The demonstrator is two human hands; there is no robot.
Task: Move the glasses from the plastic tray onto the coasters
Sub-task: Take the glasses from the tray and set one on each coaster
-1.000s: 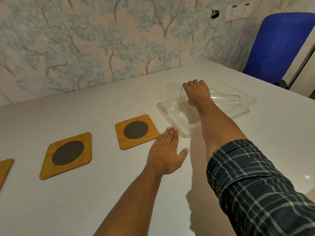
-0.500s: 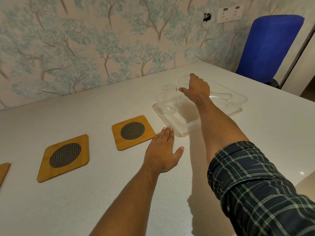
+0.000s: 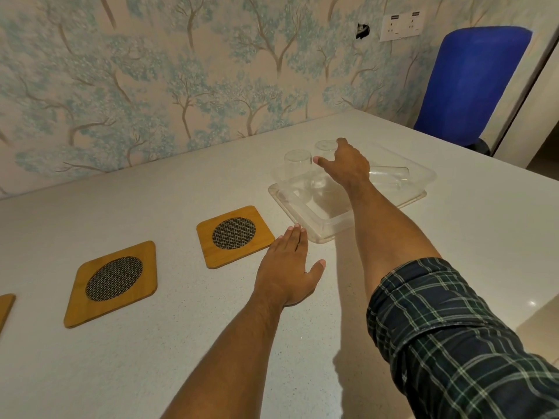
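Tree-patterned wallpaper backed the table (image 3: 453, 252) as the right hand (image 3: 348, 164) apparently half-closed on a glass (image 3: 325, 148) in the plastic tray (image 3: 317, 231), center right; left hand (image 3: 287, 270) lay spread flat beside bare coasters (image 3: 234, 235). Next: lift clear.

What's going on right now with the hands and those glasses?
Right hand closing around an upright glass in the plastic tray, grip not confirmed. Left hand flat on table, empty. Coasters bare. Nothing in the way.

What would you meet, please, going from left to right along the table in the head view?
Coaster at the frame's edge → middle coaster → coaster nearest the tray → left hand → plastic tray → blue chair.
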